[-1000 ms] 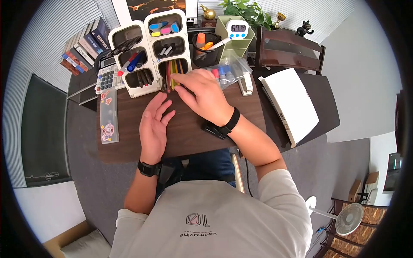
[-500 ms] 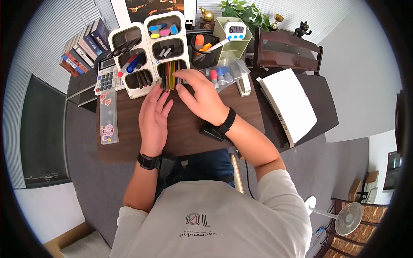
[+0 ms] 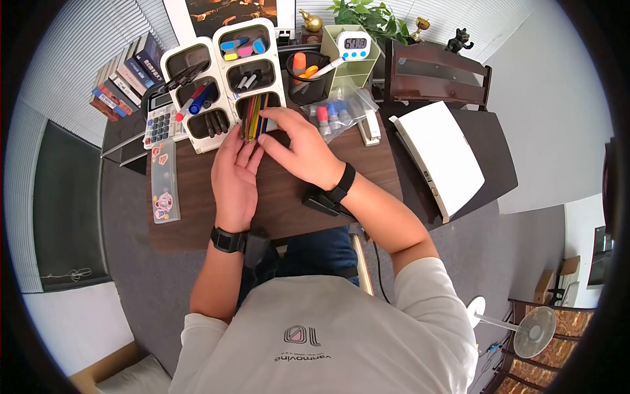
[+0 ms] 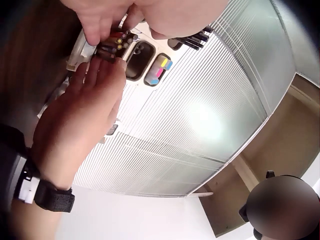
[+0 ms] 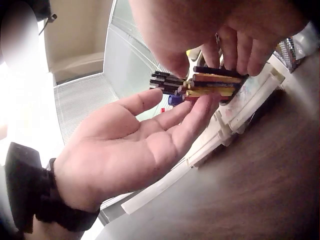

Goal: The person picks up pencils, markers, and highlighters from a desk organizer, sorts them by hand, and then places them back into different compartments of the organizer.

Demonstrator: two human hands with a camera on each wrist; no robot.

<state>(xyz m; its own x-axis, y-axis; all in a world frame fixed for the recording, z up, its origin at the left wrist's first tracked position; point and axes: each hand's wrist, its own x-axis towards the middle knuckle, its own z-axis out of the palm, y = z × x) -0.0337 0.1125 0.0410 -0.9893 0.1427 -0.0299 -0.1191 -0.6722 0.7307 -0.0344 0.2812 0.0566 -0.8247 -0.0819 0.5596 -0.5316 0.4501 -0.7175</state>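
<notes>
Pencils (image 3: 252, 121) sit upper ctr of frame, ends jutting from the organizer's (image 3: 209, 142) lower-right slot. L hand (image 3: 235, 187) is palm-up, grip loose, fingers fairly straight, touching the ends from below; R hand's (image 3: 305, 154) grip looks slack too, fingers lightly against the bundle's right side, thumb apart. Main risk, prob.: uneven push fans the bundle, or L fingers slip & a few drop onto the bench (image 3: 190, 203).

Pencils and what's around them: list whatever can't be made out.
Head: exact number of pencils, overlapping.
Right wrist: pencils' far ends, behind the right hand or inside the organizer.
Left wrist: much of the left hand, cut off by the top edge.
Head: key marks on the calculator, too small.
</notes>
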